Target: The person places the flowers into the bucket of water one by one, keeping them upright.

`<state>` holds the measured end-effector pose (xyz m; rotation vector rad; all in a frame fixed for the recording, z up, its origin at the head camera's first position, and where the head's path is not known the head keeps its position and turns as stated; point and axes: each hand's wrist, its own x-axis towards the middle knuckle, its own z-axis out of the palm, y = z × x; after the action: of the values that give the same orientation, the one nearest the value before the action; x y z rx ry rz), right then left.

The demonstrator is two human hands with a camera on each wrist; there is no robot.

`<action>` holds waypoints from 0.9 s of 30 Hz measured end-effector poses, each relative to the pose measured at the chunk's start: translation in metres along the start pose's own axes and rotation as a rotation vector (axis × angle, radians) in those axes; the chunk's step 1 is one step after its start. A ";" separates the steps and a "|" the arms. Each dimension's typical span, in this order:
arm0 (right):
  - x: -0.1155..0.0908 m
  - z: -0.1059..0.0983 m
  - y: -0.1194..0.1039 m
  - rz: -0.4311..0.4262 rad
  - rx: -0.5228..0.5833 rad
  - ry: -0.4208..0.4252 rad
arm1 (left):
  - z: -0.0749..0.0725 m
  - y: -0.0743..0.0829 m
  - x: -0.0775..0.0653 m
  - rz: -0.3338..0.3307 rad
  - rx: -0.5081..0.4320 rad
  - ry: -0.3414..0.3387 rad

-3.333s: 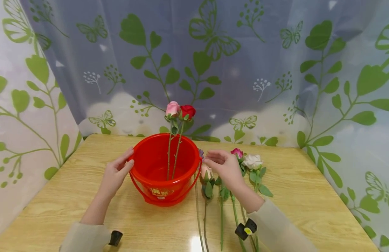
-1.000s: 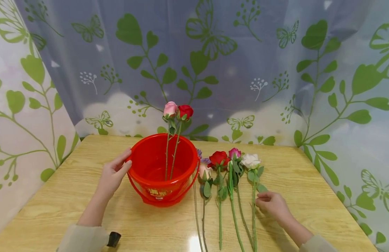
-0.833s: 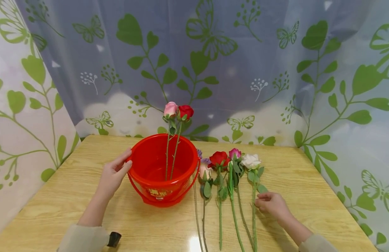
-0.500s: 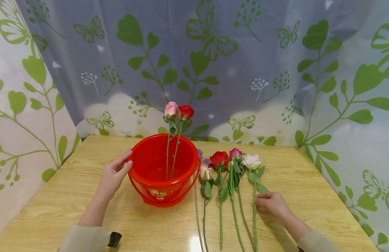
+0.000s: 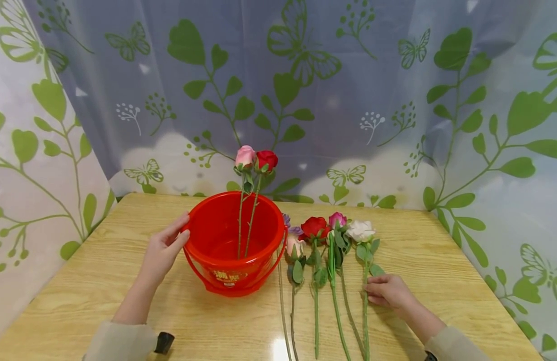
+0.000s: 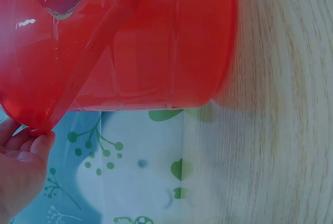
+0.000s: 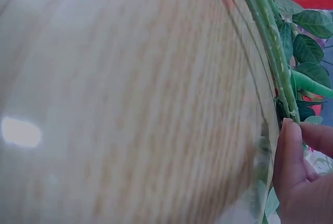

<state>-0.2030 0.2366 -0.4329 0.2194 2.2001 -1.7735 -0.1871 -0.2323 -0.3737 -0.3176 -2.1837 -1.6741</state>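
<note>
A red plastic bucket [image 5: 215,228] stands left of the table's middle. A pink rose [image 5: 245,156] and a red rose [image 5: 266,161] lean upright in it. My left hand [image 5: 163,248] holds the bucket's left rim; in the left wrist view the fingertips pinch the rim where the handle [image 6: 96,42] meets it. On the right, a white rose [image 5: 361,231] lies on the table. My right hand [image 5: 391,292] pinches its green stem [image 7: 268,31] between thumb and fingers, below the leaves.
Between bucket and white rose lie a purple flower [image 5: 295,230], a pale pink rose [image 5: 295,246], a red rose [image 5: 314,227], a magenta rose [image 5: 337,219] and a green stem [image 5: 333,281]. A patterned curtain [image 5: 332,115] hangs behind the wooden table [image 5: 79,281].
My right hand has moved from beside the bucket's right rim, rightward and nearer, to the white rose's stem. Its fingers have closed on the stem. My left hand stays at the bucket.
</note>
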 end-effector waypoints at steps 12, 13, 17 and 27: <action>-0.005 -0.004 -0.005 -0.024 0.074 -0.027 | 0.000 0.000 0.000 0.006 -0.005 0.003; -0.006 -0.004 -0.006 -0.025 0.079 -0.026 | 0.000 0.000 0.000 0.006 -0.007 0.003; -0.009 -0.006 -0.011 -0.053 0.085 -0.033 | 0.000 0.000 0.001 0.007 -0.009 -0.001; -0.017 -0.007 -0.027 -0.121 0.004 -0.013 | -0.001 0.001 0.000 0.003 -0.006 0.000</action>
<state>-0.1960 0.2385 -0.4004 0.0765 2.2441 -1.8366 -0.1863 -0.2325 -0.3728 -0.3222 -2.1775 -1.6794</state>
